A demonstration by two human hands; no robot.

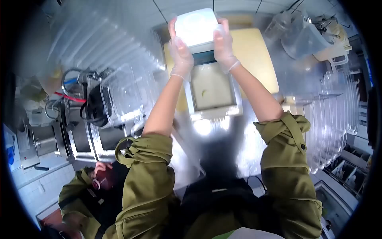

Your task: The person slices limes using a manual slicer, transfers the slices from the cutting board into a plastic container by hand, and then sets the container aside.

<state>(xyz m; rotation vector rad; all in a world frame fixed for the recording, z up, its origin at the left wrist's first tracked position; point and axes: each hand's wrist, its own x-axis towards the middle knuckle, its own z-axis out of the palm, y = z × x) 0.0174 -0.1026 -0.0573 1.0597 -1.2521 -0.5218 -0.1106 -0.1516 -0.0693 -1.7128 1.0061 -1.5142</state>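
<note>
A bright white rectangular block or tub (196,26) is held up between my two hands; glare hides its surface detail. My left hand (181,53), in a clear glove, grips its left side. On the right side, my right hand (223,44), gloved too, presses with the thumb in front. Just below sits a metal-framed device (236,110) with a flat beige plate and a dark strip at its far end. One small green scrap (203,93) lies on that plate.
A yellow cutting board (256,59) lies behind the device. Clear stacked containers stand at left (123,95) and right (330,119). Jugs and utensils (304,38) fill the back right. Another person's sleeve (75,187) shows at lower left.
</note>
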